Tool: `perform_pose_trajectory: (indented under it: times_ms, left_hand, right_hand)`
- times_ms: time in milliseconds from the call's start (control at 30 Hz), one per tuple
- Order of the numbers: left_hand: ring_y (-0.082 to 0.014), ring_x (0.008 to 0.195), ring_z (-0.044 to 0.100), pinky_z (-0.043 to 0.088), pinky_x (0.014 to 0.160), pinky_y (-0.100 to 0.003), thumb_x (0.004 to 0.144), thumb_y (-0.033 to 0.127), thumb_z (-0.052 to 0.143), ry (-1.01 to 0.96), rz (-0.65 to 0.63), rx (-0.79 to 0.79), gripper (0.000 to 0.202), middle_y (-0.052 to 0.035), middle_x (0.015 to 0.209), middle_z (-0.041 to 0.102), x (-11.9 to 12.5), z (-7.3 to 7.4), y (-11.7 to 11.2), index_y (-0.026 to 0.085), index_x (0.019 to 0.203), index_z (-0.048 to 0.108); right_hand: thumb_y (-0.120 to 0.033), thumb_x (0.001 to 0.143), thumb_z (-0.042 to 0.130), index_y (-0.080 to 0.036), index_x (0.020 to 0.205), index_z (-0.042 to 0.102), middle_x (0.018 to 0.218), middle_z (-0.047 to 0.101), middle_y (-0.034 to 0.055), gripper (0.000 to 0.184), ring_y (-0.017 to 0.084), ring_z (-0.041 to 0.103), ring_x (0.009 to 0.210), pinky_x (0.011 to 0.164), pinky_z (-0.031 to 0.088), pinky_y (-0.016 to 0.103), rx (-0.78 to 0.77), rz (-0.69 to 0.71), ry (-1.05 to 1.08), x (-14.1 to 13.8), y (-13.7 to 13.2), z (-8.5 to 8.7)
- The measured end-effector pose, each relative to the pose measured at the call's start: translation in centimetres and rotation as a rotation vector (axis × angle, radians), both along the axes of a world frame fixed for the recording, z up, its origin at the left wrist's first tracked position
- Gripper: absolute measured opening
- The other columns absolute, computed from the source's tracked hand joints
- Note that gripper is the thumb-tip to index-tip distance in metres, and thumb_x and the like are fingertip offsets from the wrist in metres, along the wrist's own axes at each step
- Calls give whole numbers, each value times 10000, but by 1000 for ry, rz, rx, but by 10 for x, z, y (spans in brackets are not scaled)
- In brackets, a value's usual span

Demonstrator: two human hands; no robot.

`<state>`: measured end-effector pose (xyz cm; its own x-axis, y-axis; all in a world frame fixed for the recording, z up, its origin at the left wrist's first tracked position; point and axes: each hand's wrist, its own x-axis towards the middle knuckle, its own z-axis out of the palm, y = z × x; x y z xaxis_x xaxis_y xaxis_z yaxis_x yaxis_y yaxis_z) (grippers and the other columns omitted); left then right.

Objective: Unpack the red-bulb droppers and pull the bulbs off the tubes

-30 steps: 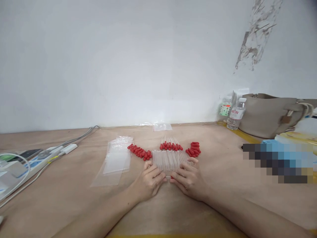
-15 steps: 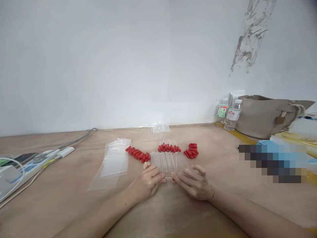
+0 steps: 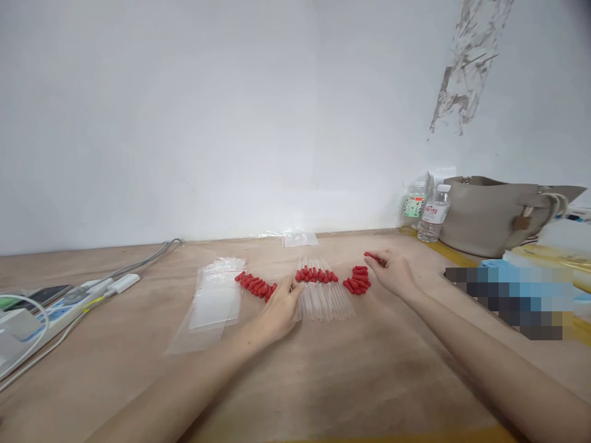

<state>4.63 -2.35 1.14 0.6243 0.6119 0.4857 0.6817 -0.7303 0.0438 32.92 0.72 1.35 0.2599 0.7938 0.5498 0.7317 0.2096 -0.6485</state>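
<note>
My left hand rests at the left edge of a row of thin clear tubes. Its fingers are pinched together over the tube ends, and whatever lies between them is hidden. Off to the right, my right hand is raised a little and pinches a small red rubber bulb at its fingertips. Below it is a small pile of red bulbs. Beyond the loose tubes lie several clear tubes with red bulbs on their near ends. Another line of red bulbs is partly covered by my left hand.
Clear zip bags are stacked left of the bulbs, and another small bag lies by the wall. A power strip with cables is at far left. Two bottles and a grey bag stand at back right.
My hands were together at the near side of the tubes, holding a clear tube with red at its end. They have parted: left moved up to the tubes, right to the bulbs.
</note>
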Motion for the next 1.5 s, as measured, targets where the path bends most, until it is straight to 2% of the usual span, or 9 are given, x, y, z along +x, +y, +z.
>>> perform_pose_trajectory:
  times_ms: [200, 467, 700, 833, 933, 1033, 1133, 1300, 1500]
  left_hand:
    - [-157, 733, 467, 419, 661, -279, 767, 34, 377, 15, 7, 48, 226, -47, 850, 458, 38, -4, 19, 158, 910, 499]
    - [-174, 750, 482, 428, 685, -295, 754, 29, 405, 188, 29, 86, 163, -62, 812, 491, 59, -11, 14, 133, 735, 528]
    - [-193, 786, 508, 442, 715, -309, 787, 213, 457, 156, 22, -2, 188, -106, 843, 500, 77, -7, -6, 88, 737, 588]
    - [-220, 826, 513, 441, 727, -336, 775, 380, 491, 118, 40, -49, 317, -121, 866, 506, 78, -6, -13, 83, 752, 602]
    - [-250, 958, 485, 418, 810, -370, 763, 486, 481, 109, -67, -58, 436, -141, 1002, 514, 71, -1, -10, 99, 933, 589]
    - [-253, 1143, 386, 337, 934, -392, 770, 514, 470, 195, -358, -38, 502, -104, 1251, 428, 62, 5, 5, 187, 1151, 490]
    - [-227, 1199, 351, 281, 993, -365, 782, 469, 490, 306, -548, -59, 460, -69, 1266, 450, 58, 6, 21, 206, 1159, 491]
    - [-206, 1050, 498, 356, 928, -315, 803, 385, 497, 282, -513, -92, 358, -80, 1111, 568, 61, 1, 28, 161, 1076, 550]
    - [-212, 975, 526, 393, 858, -313, 769, 470, 514, 215, -403, -66, 445, -99, 1044, 579, 67, -6, 23, 150, 1077, 536]
  right_hand:
    - [-254, 702, 481, -116, 1018, 582, 799, 641, 79, 359, 120, 575, 598, 569, 454, 238, -95, -11, 214, 19, 26, -16]
    - [-423, 643, 567, -135, 804, 653, 679, 642, 49, 341, 131, 522, 548, 537, 413, 257, -70, 37, 169, 22, 22, -34]
    - [-425, 651, 578, -198, 788, 639, 777, 654, 29, 271, 157, 536, 689, 650, 402, 283, 12, 125, 56, 12, 20, -39]
    - [-433, 682, 565, -236, 740, 644, 771, 656, 11, 220, 176, 531, 752, 709, 385, 307, 44, 157, -106, 6, 10, -36]
    - [-437, 694, 561, -249, 726, 642, 758, 658, -4, 208, 183, 527, 768, 734, 369, 319, 34, 120, -201, 2, 4, -32]
    - [-442, 711, 545, -245, 731, 641, 778, 659, -1, 221, 185, 528, 783, 750, 356, 322, 37, 105, -245, 1, 1, -29]
    - [-443, 730, 522, -244, 729, 646, 787, 658, 8, 234, 186, 532, 790, 751, 350, 321, 34, 125, -270, 1, 1, -28]
    - [-439, 731, 527, -247, 693, 645, 779, 657, 6, 228, 185, 531, 781, 750, 346, 321, 30, 136, -263, 1, 2, -29]
    - [-447, 744, 513, -249, 651, 636, 748, 652, -2, 251, 177, 525, 766, 762, 332, 322, 26, 153, -271, -2, -1, -27]
